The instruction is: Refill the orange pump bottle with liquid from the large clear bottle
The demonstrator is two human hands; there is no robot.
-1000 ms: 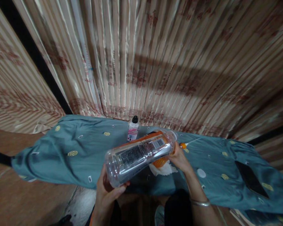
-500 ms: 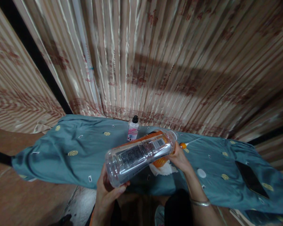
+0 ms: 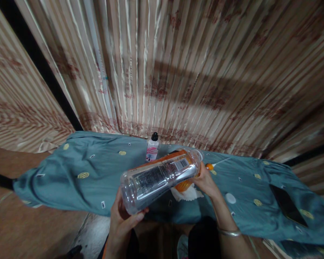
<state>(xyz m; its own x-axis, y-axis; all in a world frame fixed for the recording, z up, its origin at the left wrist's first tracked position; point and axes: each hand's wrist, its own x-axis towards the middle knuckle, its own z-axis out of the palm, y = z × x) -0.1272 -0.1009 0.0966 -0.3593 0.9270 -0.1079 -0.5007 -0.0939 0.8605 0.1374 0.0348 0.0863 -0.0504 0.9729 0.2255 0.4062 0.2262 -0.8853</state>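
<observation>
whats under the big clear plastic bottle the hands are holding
Under the large clear plastic bottle show an orange round object and white crumpled tissue on the teal cloth; the bottle covers the rest of both.

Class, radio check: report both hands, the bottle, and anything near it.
Left hand grips the clear bottle at its base; right hand at its neck. Bottle tilted over teal cloth. Small bottle stands behind.

— Can any lettering be read?

— No. The clear bottle (image 3: 159,178) carries a dark label panel with a barcode at its 2 o'clock end, but the print is too small and blurred.

— And the small bottle (image 3: 152,150) at 12 o'clock of it?

— A pink and white label, illegible. The curtain (image 3: 178,72) bears only a red pattern.
</observation>
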